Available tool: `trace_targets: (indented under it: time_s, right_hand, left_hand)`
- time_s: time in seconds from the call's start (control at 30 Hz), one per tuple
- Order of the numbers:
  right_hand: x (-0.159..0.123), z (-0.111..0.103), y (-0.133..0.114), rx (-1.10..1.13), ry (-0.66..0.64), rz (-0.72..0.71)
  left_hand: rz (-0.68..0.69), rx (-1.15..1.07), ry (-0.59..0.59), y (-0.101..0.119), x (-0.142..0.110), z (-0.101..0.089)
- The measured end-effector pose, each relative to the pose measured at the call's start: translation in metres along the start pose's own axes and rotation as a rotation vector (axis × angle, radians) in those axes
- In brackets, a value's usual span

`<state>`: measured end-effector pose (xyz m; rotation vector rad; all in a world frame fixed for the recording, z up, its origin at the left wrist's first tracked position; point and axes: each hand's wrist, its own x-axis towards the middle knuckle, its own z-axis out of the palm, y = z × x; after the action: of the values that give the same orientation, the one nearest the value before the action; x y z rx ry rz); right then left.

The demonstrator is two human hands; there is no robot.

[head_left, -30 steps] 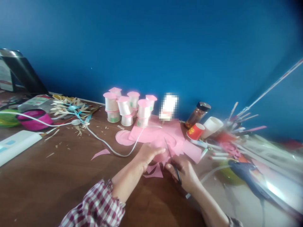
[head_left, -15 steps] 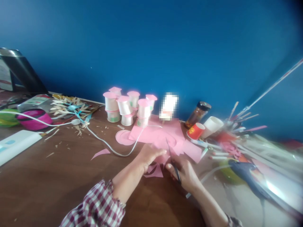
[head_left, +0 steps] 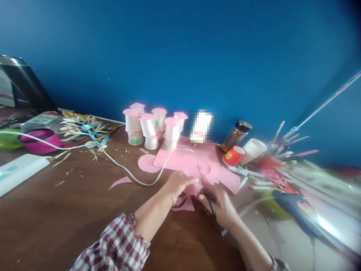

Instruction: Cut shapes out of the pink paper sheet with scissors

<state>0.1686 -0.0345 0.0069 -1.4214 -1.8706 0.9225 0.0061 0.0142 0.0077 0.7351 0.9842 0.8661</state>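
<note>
My left hand (head_left: 177, 187) is closed on a small piece of pink paper (head_left: 194, 187), thumb on top. In my right hand (head_left: 218, 203) is a pair of dark-handled scissors (head_left: 208, 197), its blade pointing up and away, right beside the pink piece. Whether the blades touch the paper I cannot tell. Under and behind the hands lie pink sheets (head_left: 187, 158), with a cut pink round (head_left: 148, 164) at their left. Pink scraps (head_left: 187, 205) lie below my left hand, and a curved pink offcut (head_left: 120, 182) is farther left.
Several white cups with pink paper tops (head_left: 149, 126) stand stacked near the blue wall. A white cable (head_left: 135, 180) loops across the table. To the right are a dark-lidded jar (head_left: 235, 137), a red paper cup (head_left: 233, 155), a white cup (head_left: 254, 150) and a blue glue gun (head_left: 295, 210).
Almost nothing differs. Both hands keep their hold on the paper and scissors in nearly the same place; the view has shifted very slightly.
</note>
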Motion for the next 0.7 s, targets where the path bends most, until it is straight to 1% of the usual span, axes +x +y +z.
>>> trace_targets:
  time_s: [0.13,0.27,0.4,0.5,0.7]
  right_hand:
    - [0.0001,0.0,0.0004,0.018,0.009,-0.003]
    - [-0.0004,0.0,0.0018,0.017,-0.003,0.0]
    - [-0.0004,0.0008,0.0027,0.001,0.004,0.002]
    - [-0.0002,0.0008,0.0016,-0.008,0.008,0.006]
    - [-0.0005,-0.0008,-0.0007,-0.028,0.009,0.012]
  left_hand:
    - [-0.02,-0.02,-0.015,-0.0013,0.0018,-0.0015]
    - [0.012,-0.059,-0.049,-0.0038,0.0055,-0.0032]
    - [0.064,-0.022,0.026,-0.0065,0.0081,-0.0039]
    - [0.073,0.005,0.067,-0.0066,0.0075,-0.0032]
    - [0.096,0.018,0.055,-0.0038,0.0029,-0.0017]
